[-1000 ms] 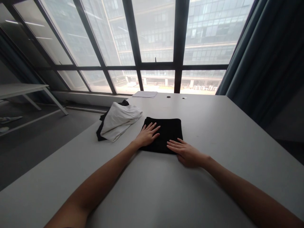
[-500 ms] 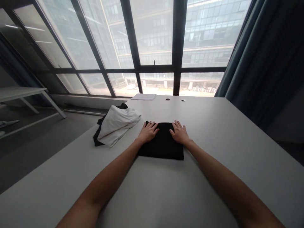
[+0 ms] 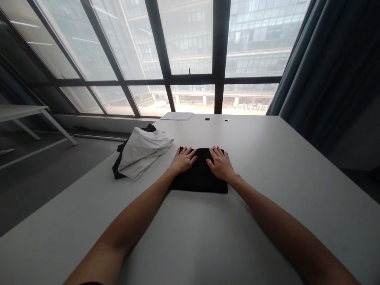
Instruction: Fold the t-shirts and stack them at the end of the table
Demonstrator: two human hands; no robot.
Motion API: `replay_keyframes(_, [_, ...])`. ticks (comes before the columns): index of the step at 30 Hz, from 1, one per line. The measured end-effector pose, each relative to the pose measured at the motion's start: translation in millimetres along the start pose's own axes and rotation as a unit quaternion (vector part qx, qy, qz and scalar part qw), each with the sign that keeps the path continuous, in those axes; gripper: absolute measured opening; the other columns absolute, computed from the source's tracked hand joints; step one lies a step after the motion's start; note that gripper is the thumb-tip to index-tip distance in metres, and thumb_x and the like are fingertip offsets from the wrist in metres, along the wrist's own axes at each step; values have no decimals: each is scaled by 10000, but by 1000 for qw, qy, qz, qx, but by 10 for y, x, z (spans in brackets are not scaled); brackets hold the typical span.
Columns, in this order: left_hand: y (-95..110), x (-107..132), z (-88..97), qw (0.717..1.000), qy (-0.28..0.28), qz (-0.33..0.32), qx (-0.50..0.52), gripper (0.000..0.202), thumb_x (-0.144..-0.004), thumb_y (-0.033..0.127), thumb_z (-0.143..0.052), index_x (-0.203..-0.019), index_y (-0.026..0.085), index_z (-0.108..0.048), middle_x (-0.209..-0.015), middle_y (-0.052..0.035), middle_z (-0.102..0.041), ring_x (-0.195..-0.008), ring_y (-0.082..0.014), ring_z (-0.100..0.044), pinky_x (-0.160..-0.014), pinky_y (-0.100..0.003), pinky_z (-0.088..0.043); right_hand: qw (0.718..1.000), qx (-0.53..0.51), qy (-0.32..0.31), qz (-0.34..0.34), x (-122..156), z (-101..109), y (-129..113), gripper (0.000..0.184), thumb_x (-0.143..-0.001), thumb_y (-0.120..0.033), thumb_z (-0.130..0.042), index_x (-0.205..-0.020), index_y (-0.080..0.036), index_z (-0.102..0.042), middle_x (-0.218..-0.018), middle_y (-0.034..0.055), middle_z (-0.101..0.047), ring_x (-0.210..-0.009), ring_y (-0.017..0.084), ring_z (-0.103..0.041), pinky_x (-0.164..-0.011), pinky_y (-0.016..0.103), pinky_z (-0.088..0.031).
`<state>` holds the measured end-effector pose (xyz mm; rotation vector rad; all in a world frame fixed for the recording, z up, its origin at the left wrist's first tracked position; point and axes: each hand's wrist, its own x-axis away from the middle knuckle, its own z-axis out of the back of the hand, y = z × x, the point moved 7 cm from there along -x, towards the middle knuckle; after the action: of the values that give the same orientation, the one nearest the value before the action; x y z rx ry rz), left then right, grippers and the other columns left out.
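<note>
A black folded garment [image 3: 199, 180] lies flat as a neat rectangle on the white table [image 3: 190, 229] in front of me. Its exact kind cannot be made out. On its far left part rests my left hand [image 3: 182, 160], palm down with the fingers spread. My right hand [image 3: 220, 164] lies likewise on the far right part, fingers stretched toward the far edge. Neither hand grips the cloth. To the left, a loosely heaped white garment [image 3: 145, 148] lies over a black one [image 3: 118, 171] near the table's left edge.
Paper sheets [image 3: 176, 116] lie at the table's far edge, beside two round cable holes [image 3: 207, 119]. Windows stand behind the table. A dark blue curtain [image 3: 308, 71] hangs at the right. Another white table [image 3: 23, 112] stands at the far left.
My right hand has shifted slightly inward over the black folded garment. My left hand stays about where it was on the cloth. The whole view has moved a little.
</note>
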<state>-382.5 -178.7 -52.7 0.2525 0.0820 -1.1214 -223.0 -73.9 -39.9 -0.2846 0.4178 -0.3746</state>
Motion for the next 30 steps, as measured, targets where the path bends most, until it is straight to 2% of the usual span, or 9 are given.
replay_keyframes(4, [9, -2, 14, 1000, -12, 9, -27, 560, -1035, 469, -366, -1551, 253, -394, -1614, -93, -348, -1513, -332, -222, -1210, -570, -61, 996, 16, -90, -21, 93, -256, -9, 649, -996, -469, -411, -1555, -148, -337, -1644, 156, -253, -1534, 293, -168, -1201, 620, -93])
replay_keyframes(6, [20, 4, 34, 999, -15, 15, -42, 558, -1041, 475, -345, -1555, 263, -383, -1618, -75, -345, -1514, -316, -225, -1215, -561, -76, 997, 16, -73, -31, 87, -238, -5, 644, -1002, -459, -402, -1560, -146, -325, -1648, 147, -248, -1537, 276, -159, -1207, 596, -94])
replay_keyframes(13, [39, 19, 42, 998, -17, 17, -60, 575, -1047, 501, -308, -1561, 252, -372, -1623, -71, -333, -1516, -309, -229, -1221, -553, -113, 997, -1, 32, -66, -42, 124, 53, 637, -1034, -436, -284, -1574, -97, -273, -1661, 141, -208, -1546, 242, -106, -1221, 529, -115])
replay_keyframes(15, [34, 22, 37, 998, -12, 16, -66, 571, -1045, 495, -323, -1560, 253, -374, -1621, -77, -336, -1514, -316, -233, -1220, -557, -114, 997, 2, 15, -76, -52, 75, 106, 663, -1029, -460, -294, -1584, -100, -243, -1669, 139, -175, -1549, 250, -86, -1219, 547, -104])
replay_keyframes(18, [46, 33, 49, 997, -9, 14, -74, 561, -1050, 475, -323, -1559, 245, -375, -1620, -89, -335, -1510, -327, -241, -1212, -572, -135, 994, 12, -58, -90, -29, -146, 186, 672, -1015, -475, -339, -1574, -106, -278, -1666, 145, -182, -1547, 263, -96, -1212, 577, -96])
replay_keyframes(21, [164, 44, 127, 996, 19, -3, -84, 545, -1054, 447, -330, -1543, 219, -403, -1616, -108, -337, -1511, -331, -235, -1210, -589, -118, 991, 15, -78, -104, -10, -280, 239, 668, -1014, -470, -338, -1566, -98, -296, -1664, 152, -179, -1547, 262, -95, -1207, 584, -119])
replay_keyframes(24, [427, 48, 175, 993, 54, -69, -78, 549, -1058, 427, -324, -1557, 201, -370, -1622, -99, -326, -1523, -292, -212, -1228, -556, -85, 992, 13, -71, -104, -13, -309, 247, 673, -1012, -466, -335, -1569, -92, -285, -1667, 148, -165, -1548, 262, -92, -1202, 595, -136])
replay_keyframes(27, [583, 32, 68, 994, 31, -90, -56, 590, -1053, 471, -327, -1579, 203, -321, -1639, -92, -282, -1529, -288, -194, -1226, -555, -118, 993, 11, -67, -100, -15, -299, 231, 672, -1008, -459, -348, -1563, -85, -298, -1664, 147, -176, -1546, 266, -101, -1199, 602, -138])
replay_keyframes(30, [581, 14, -86, 996, -12, -73, -45, 598, -1044, 511, -339, -1575, 238, -331, -1655, -80, -230, -1532, -300, -180, -1211, -587, -150, 994, 11, -54, -95, -23, -250, 196, 650, -1005, -437, -362, -1555, -93, -323, -1658, 152, -202, -1542, 269, -123, -1200, 597, -126])
